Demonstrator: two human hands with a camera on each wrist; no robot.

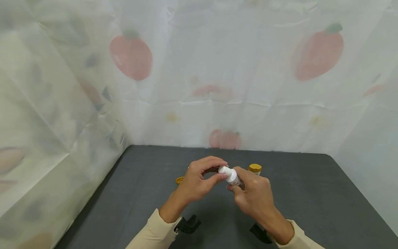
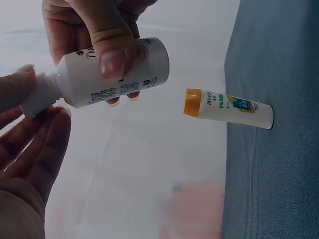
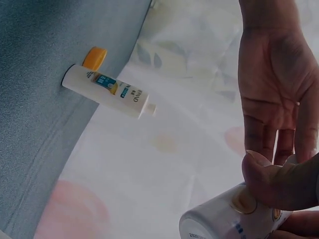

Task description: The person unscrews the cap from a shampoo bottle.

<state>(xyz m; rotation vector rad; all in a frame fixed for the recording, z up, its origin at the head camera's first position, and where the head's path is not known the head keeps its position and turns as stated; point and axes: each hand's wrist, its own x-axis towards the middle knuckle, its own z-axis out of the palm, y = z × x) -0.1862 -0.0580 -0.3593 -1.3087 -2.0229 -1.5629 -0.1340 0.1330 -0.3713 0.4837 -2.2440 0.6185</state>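
Observation:
My right hand (image 1: 253,192) grips a small white bottle (image 2: 117,69) around its body, holding it tilted above the table. At the bottle's top end, the thumb and fingers of my left hand (image 1: 199,180) pinch its white cap (image 1: 224,170). A narrower neck (image 2: 51,83) shows between cap and bottle body in the left wrist view. Dark print runs along the bottle, partly hidden by my right thumb. Past my right hand stands a white bottle with a yellow cap (image 2: 229,107). The right wrist view shows another white bottle (image 3: 109,92), topped by a bare white nozzle.
A loose yellow cap (image 1: 179,180) lies on the dark grey table (image 1: 149,200), beyond my left wrist. It appears close to the uncapped bottle in the right wrist view. Pale fruit-printed sheeting (image 1: 186,69) hangs behind the table and along its left side.

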